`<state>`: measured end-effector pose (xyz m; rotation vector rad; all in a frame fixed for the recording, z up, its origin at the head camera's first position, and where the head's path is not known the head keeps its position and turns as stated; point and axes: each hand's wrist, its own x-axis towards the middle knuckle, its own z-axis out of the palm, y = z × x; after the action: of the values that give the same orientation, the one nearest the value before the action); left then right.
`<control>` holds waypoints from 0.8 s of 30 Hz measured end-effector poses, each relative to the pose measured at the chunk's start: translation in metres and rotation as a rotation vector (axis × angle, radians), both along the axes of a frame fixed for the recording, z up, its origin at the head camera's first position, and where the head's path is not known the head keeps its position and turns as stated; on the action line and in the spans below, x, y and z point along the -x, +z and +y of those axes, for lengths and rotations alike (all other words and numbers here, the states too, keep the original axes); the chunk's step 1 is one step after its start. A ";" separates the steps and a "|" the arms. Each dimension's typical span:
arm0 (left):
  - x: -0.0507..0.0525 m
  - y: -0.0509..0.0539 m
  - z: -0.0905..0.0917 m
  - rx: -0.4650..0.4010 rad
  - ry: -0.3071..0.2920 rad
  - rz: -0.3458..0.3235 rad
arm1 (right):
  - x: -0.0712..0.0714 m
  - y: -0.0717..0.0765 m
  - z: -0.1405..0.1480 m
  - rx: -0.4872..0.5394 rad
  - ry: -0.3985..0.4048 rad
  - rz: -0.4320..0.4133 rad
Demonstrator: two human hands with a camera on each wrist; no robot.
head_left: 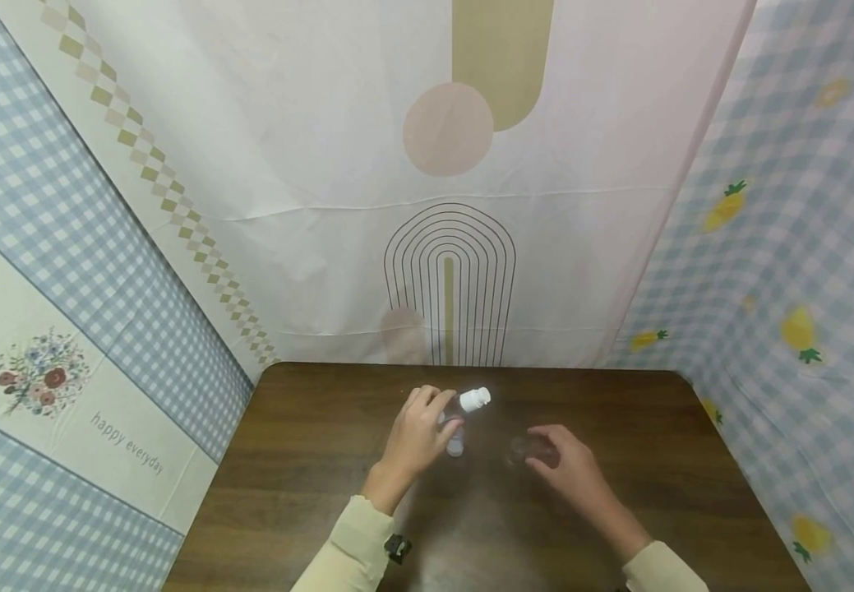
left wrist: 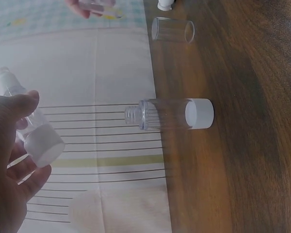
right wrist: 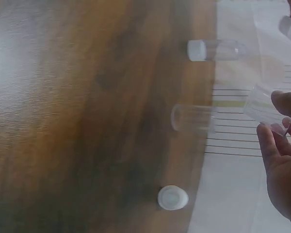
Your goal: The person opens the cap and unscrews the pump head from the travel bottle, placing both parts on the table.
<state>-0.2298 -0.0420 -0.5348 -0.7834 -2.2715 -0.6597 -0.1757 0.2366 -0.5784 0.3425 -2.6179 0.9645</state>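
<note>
My left hand (head_left: 413,432) (left wrist: 9,145) grips a clear bottle with a white base (left wrist: 44,145) and a white pump top (head_left: 475,400), tilted in the air. Thumb and fingers of my right hand (head_left: 573,467) (right wrist: 286,160) pinch a clear, hollow cylinder (right wrist: 261,104), raised off the table. Near the left hand, an open-necked clear bottle with a white base (left wrist: 202,113) (right wrist: 197,50) stands upright on the wooden table. Another clear cylinder (left wrist: 172,30) (right wrist: 194,118) stands beside it, with a small white part (left wrist: 165,4) (right wrist: 172,197) farther right.
The brown wooden table (head_left: 308,460) reaches back to a pale patterned cloth (head_left: 308,271). Checked cloths hang on the left (head_left: 101,214) and right (head_left: 789,271).
</note>
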 end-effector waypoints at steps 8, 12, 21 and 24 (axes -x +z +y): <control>0.000 -0.003 0.001 -0.028 -0.008 0.003 | -0.003 -0.023 -0.004 -0.064 0.032 0.096; 0.000 -0.005 0.001 -0.047 -0.016 -0.011 | -0.005 -0.030 -0.006 -0.050 0.009 0.031; -0.003 -0.011 0.002 -0.060 -0.031 -0.058 | -0.004 -0.041 -0.010 -0.036 -0.001 -0.088; -0.003 -0.013 0.002 -0.053 -0.032 -0.057 | -0.003 -0.045 -0.011 -0.020 0.003 -0.104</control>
<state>-0.2263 -0.0397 -0.5474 -0.7865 -2.2870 -0.7629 -0.1725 0.2255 -0.6232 0.3093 -2.7230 0.9833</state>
